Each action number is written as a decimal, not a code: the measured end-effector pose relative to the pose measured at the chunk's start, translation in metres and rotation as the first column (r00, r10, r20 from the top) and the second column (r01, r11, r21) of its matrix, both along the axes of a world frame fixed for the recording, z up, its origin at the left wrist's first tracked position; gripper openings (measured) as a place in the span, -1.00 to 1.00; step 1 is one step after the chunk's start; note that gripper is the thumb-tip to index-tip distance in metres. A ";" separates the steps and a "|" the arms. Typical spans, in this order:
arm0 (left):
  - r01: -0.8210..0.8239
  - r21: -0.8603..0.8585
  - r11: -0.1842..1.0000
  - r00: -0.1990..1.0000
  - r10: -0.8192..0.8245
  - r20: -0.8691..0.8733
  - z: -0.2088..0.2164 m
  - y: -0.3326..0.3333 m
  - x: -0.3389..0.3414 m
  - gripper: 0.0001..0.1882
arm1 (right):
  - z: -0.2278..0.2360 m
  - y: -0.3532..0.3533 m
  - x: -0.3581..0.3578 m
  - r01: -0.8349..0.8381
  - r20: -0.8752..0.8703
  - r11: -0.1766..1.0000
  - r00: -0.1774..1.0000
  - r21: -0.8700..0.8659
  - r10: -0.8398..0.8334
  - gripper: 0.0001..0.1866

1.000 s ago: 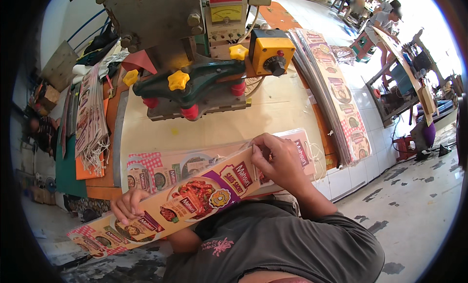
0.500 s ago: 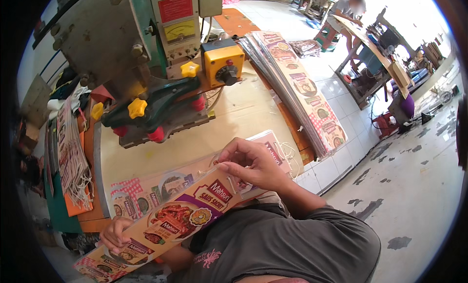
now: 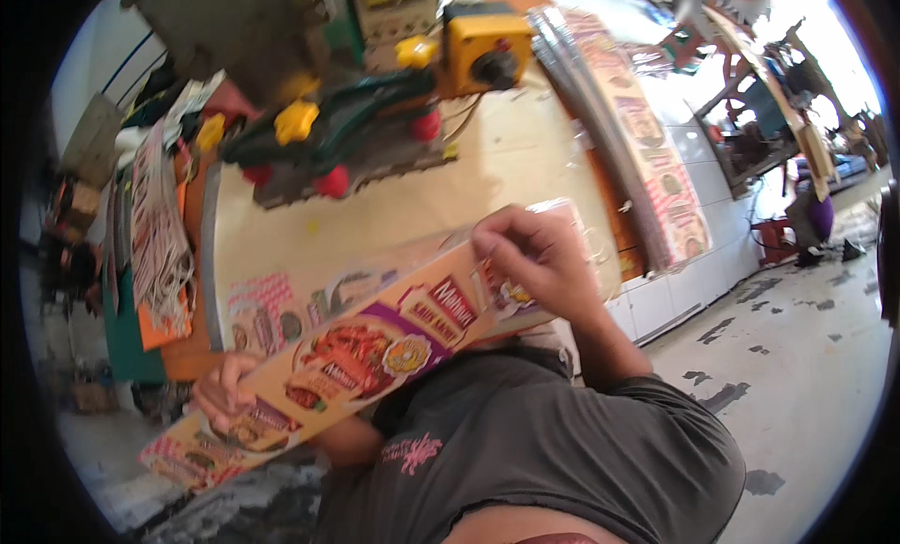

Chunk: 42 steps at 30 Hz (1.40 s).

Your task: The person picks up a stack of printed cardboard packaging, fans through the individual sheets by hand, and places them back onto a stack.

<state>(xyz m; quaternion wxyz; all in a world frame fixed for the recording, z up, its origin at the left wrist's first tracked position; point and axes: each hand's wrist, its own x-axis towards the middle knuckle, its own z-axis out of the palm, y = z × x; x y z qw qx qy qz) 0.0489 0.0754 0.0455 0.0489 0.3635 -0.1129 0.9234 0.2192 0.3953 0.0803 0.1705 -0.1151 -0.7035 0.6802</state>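
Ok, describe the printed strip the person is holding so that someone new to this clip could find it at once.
Start at the pale worktable under the green machine. Across its near edge runs the long printed strip, held by the left hand and right hand. Unlike the strips stacked along the table's right side, it is lifted and slanted, showing a purple patch with red food.

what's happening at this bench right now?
A person holds a long printed strip of colourful food packaging slantwise in front of them with both bare hands. The right hand grips its upper end and the left hand grips near its lower end. Under it, more printed packaging sheets lie flat on the pale wooden workbench. At the back of the bench stands a green machine with yellow and red knobs and a yellow box. Another stack of long printed strips lies along the bench's right side.
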 end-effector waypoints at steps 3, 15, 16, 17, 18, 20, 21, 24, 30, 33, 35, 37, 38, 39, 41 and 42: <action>0.085 0.034 0.996 0.990 -0.081 -0.116 -0.002 0.016 -0.011 -0.85 | -0.004 0.000 0.001 0.075 -0.036 0.992 0.997 0.102 -0.072 -0.83; 0.080 0.077 0.994 0.984 -0.066 -0.167 -0.001 0.012 -0.012 -0.80 | 0.002 0.000 -0.001 0.117 -0.054 0.938 0.993 0.326 -0.106 -0.85; 0.081 0.080 0.994 0.984 -0.067 -0.167 -0.001 0.013 -0.012 -0.79 | 0.001 0.000 -0.002 0.126 -0.067 0.940 0.992 0.317 -0.111 -0.85; 0.082 0.082 0.993 0.984 -0.067 -0.167 0.000 0.014 -0.012 -0.79 | 0.000 0.000 -0.002 0.126 -0.067 0.945 0.992 0.301 -0.110 -0.84; 0.080 0.081 0.993 0.984 -0.066 -0.167 0.000 0.015 -0.012 -0.78 | -0.001 0.000 -0.002 0.125 -0.068 0.950 0.992 0.285 -0.110 -0.84; 0.084 0.073 0.994 0.984 -0.071 -0.166 -0.001 0.015 -0.012 -0.79 | -0.001 0.000 -0.001 0.120 -0.067 0.950 0.992 0.287 -0.105 -0.84; 0.088 0.066 0.994 0.983 -0.076 -0.166 -0.002 0.014 -0.013 -0.79 | 0.001 0.000 -0.001 0.116 -0.067 0.945 0.993 0.305 -0.100 -0.84; 0.089 0.058 0.994 0.984 -0.079 -0.160 -0.002 0.012 -0.013 -0.80 | 0.002 -0.001 -0.001 0.109 -0.067 0.942 0.993 0.316 -0.092 -0.83; 0.090 0.081 0.993 0.989 -0.079 -0.128 0.001 0.016 -0.008 -0.81 | 0.006 -0.002 -0.002 0.112 -0.041 0.924 0.994 0.365 -0.104 -0.84; 0.132 0.091 0.987 0.986 -0.121 -0.117 0.003 0.017 -0.004 -0.81 | 0.006 -0.003 -0.003 0.143 -0.070 0.904 0.990 0.402 -0.125 -0.88; 0.146 0.080 0.986 0.983 -0.136 -0.120 0.005 0.018 -0.002 -0.80 | 0.005 -0.004 -0.004 0.166 -0.088 0.891 0.986 0.423 -0.141 -0.91; 0.131 0.056 0.990 0.984 -0.123 -0.132 0.005 0.019 -0.001 -0.79 | 0.004 -0.005 -0.004 0.179 -0.089 0.876 0.984 0.447 -0.156 -0.94; 0.116 0.055 0.992 0.985 -0.108 -0.134 0.005 0.019 -0.001 -0.78 | 0.004 -0.006 -0.004 0.188 -0.093 0.871 0.982 0.453 -0.164 -0.94; 0.101 0.054 0.993 0.986 -0.093 -0.136 0.005 0.019 0.000 -0.77 | 0.004 -0.007 -0.004 0.197 -0.097 0.866 0.980 0.459 -0.172 -0.95; 0.118 0.064 0.991 0.980 -0.106 -0.166 0.005 0.021 0.000 -0.74 | 0.004 -0.007 -0.004 0.211 -0.090 0.851 0.977 0.481 -0.192 -0.94; 0.151 0.073 0.986 0.972 -0.134 -0.194 0.006 0.023 0.000 -0.73 | 0.004 -0.008 -0.003 0.215 -0.078 0.841 0.976 0.497 -0.203 -0.92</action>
